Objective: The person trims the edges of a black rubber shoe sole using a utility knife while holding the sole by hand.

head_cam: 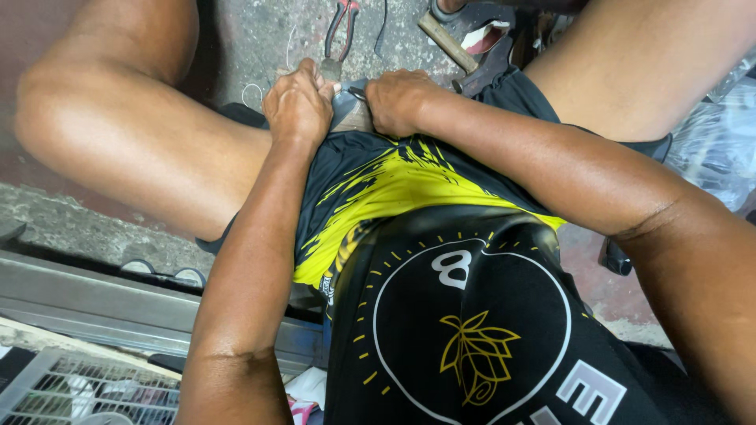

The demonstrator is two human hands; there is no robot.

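small piece [352, 101]: grey, partly hidden, pinched between the fingertips of both hands, mostly covered by them
dark strip [358, 94]: thin, pokes out between the two thumbs
pliers [337, 35]: red-and-black handles, lying on the concrete just beyond the left fingers

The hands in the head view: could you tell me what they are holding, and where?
Both the left hand and right hand clasp a small grey piece between them; its kind and the exact grip are hidden.

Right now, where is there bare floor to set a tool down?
Bare concrete floor lies between the left knee and the pliers. Ahead of the right hand it is crowded: hammer, pliers. The left hand blocks the middle.
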